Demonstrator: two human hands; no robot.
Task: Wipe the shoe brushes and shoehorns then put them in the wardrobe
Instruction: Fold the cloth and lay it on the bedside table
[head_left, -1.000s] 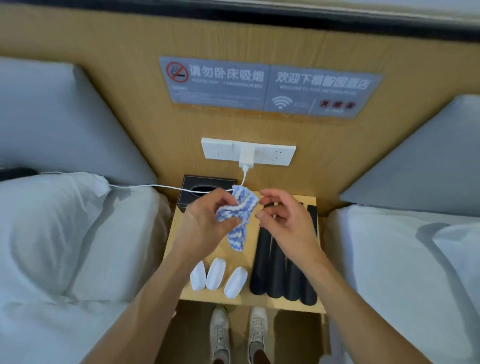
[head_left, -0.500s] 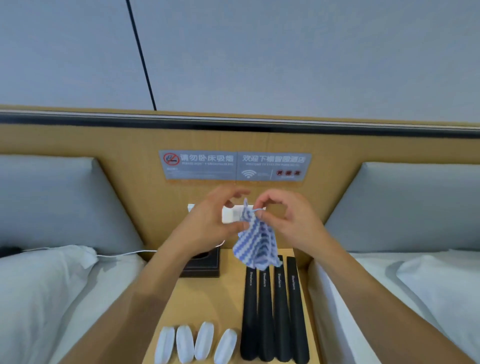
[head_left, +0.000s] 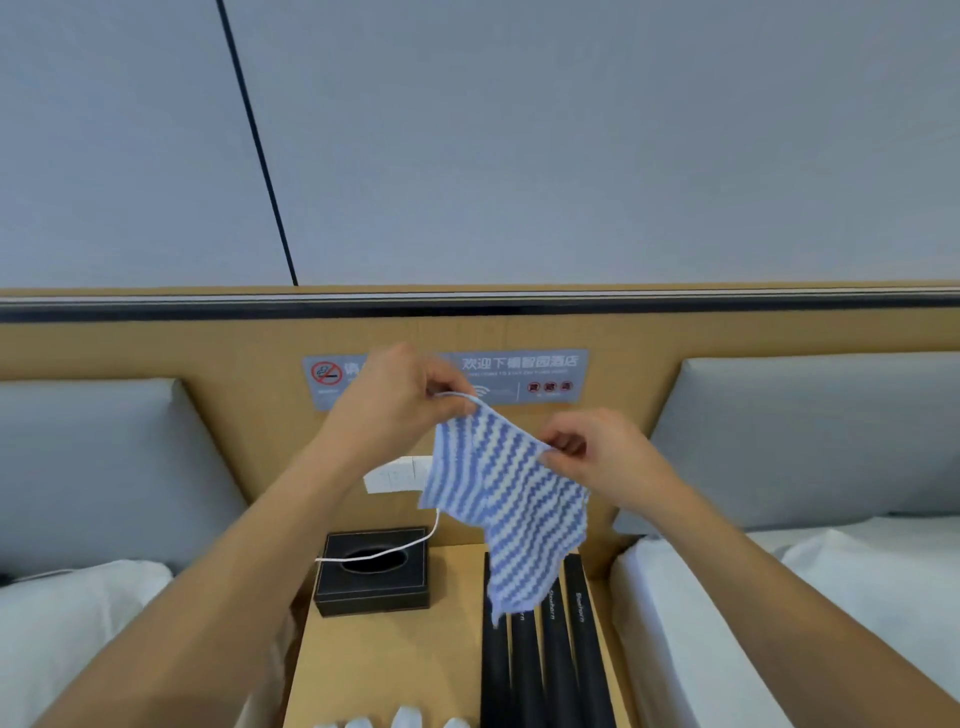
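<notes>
A blue and white striped cloth (head_left: 511, 506) hangs spread out in the air above the nightstand (head_left: 395, 665). My left hand (head_left: 400, 400) pinches its upper corner and my right hand (head_left: 587, 457) pinches its right edge. Several black shoehorns (head_left: 558, 665) lie side by side on the right part of the nightstand, their far ends hidden behind the cloth. Only the tips of the white shoe brushes (head_left: 405, 719) show at the bottom edge of the view.
A black tissue box (head_left: 374, 571) stands at the back left of the nightstand, with a white charging cable (head_left: 384, 552) running over it from the wall socket (head_left: 397, 474). Beds with white pillows (head_left: 78, 623) flank the nightstand. A wooden headboard panel (head_left: 623, 332) carries a grey sign.
My hands rose and pulled apart, and the bunched cloth opened into a flat sheet. The view tilted upward, so the brushes slid to the bottom edge.
</notes>
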